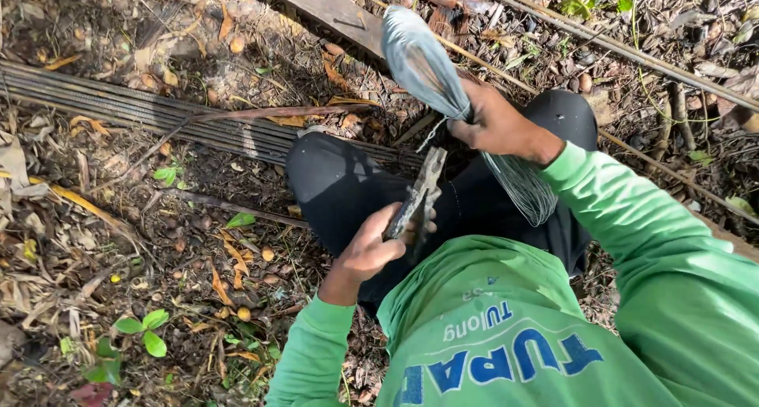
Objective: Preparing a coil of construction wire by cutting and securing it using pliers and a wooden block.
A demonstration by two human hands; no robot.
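Note:
I squat over leaf-strewn ground in a green long-sleeved shirt and dark trousers. My right hand (496, 122) is closed around the middle of a bundle of thin grey tie wire (419, 59); its looped end rises above my fist and its loose ends (526, 190) hang below. One strand runs down from the fist toward a pair of rusty pincers (421, 192), which my left hand (371, 249) grips by the handles, jaws pointing up over my left knee.
A bundle of long steel rods (142, 111) lies across the ground from the left, passing under my legs. More rods (632, 51) and a wooden plank (332, 8) cross at the top. Dry leaves, twigs and small green plants (146, 328) cover the soil.

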